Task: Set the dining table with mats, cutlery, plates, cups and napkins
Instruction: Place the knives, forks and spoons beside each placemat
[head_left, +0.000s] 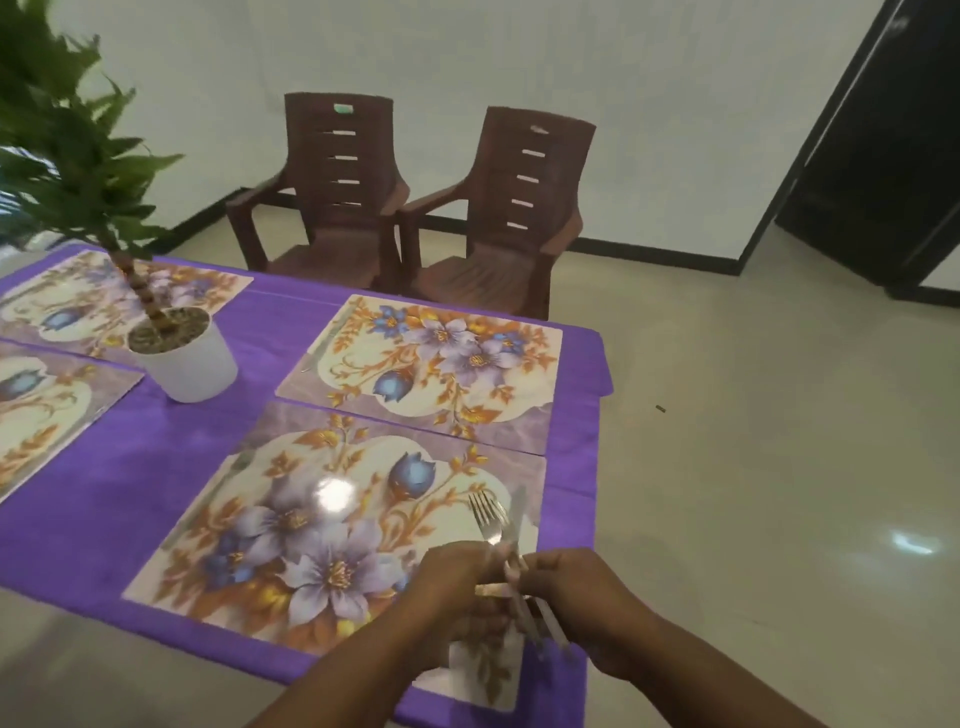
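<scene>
Right now both hands are meeting over the right end of the near mat, which is lying on the purple cloth. The left hand is curling its fingers around a bundle of cutlery, and the right hand is pinching the same bundle from the other side. A fork is sticking out above the fingers, tines pointing away from the person, with a knife blade lying just beside it on the right. More handles are poking out below the hands, blurred, so how many pieces there are cannot be told. A flat metal piece is crossing between the two hands; which utensil it belongs to is unclear.

Another piece of cutlery, faint and hard to make out, is lying along the left edge of the near mat. A second mat is sitting just beyond it, almost touching, with a pale utensil along its left edge. Two more mats are lying at the left. A potted plant in a white pot is standing between the mats. Two brown chairs are standing side by side past the far edge of the table.
</scene>
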